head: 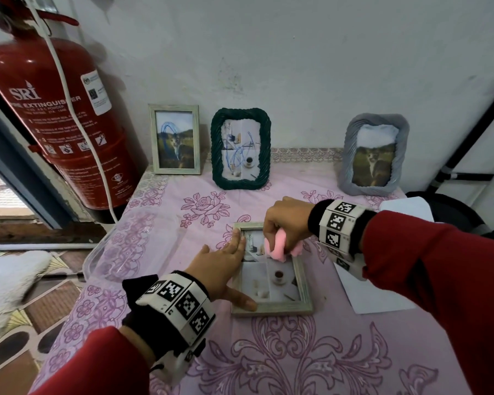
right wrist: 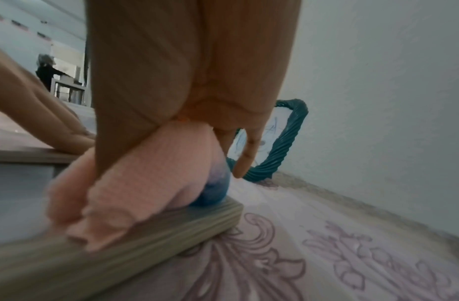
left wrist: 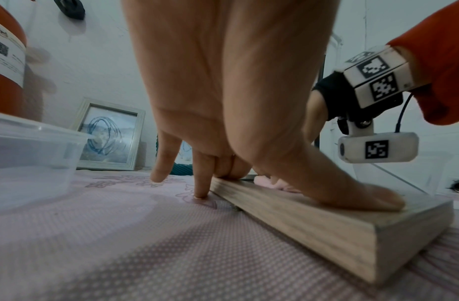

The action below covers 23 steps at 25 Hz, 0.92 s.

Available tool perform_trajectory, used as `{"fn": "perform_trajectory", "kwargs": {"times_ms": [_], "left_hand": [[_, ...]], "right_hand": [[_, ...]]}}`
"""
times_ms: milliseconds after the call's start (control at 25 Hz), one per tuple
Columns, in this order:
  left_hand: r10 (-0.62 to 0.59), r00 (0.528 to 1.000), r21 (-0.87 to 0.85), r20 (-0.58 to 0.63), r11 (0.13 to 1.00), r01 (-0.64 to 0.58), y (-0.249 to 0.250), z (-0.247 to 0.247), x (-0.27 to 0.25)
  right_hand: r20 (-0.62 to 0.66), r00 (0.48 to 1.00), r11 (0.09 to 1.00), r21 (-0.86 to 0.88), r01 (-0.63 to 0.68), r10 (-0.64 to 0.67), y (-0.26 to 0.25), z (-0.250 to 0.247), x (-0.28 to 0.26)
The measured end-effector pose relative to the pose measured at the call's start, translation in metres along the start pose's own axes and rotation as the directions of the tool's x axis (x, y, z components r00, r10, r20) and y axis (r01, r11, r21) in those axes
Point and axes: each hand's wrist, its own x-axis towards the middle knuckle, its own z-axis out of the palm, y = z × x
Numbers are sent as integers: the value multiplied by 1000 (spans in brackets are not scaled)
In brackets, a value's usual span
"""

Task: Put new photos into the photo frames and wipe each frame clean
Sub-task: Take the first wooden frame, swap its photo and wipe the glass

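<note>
A pale wooden photo frame [head: 304,286] lies flat on the table with a coffee-cup photo in it. My left hand [head: 226,265] presses on its left edge with straight fingers [left wrist: 362,195], the thumb on the near corner. My right hand [head: 285,223] grips a pink cloth [head: 277,246] and holds it on the glass near the frame's far right side; in the right wrist view the pink cloth [right wrist: 146,179] shows a blue stain and rests on the frame's rail [right wrist: 156,228].
Three frames stand against the wall: a pale one [head: 175,139] and a dark green rope one [head: 240,148], both scribbled with blue, and a grey one [head: 372,153]. A clear plastic tub [head: 120,246] sits left, white paper [head: 377,297] right, a fire extinguisher [head: 57,124] far left.
</note>
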Motion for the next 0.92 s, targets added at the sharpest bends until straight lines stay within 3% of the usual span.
{"fn": "perform_trajectory", "kwargs": {"times_ms": [240, 400, 560, 680, 800, 920], "left_hand": [[-8, 1000, 15, 2, 1000, 8, 2, -2, 0], [-16, 1000, 14, 10, 1000, 16, 4, -3, -1], [-14, 1000, 15, 10, 1000, 14, 3, -3, 0], [-9, 1000, 15, 4, 1000, 9, 1, -2, -1], [0, 1000, 11, -2, 1000, 0, 0, 0, 0], [3, 1000, 5, -11, 1000, -3, 0, 1, 0]], "right_hand": [[-159, 987, 997, 78, -12, 24, 6, 9, 3], [-203, 979, 970, 243, 13, 38, -7, 19, -14], [-213, 976, 960, 259, 109, -53, -31, 41, -39], [-237, 961, 966, 180, 188, -142, -36, 53, -61], [-199, 967, 987, 11, 163, -157, -29, 55, -73], [-231, 966, 993, -33, 110, -115, -29, 55, -66]]}}
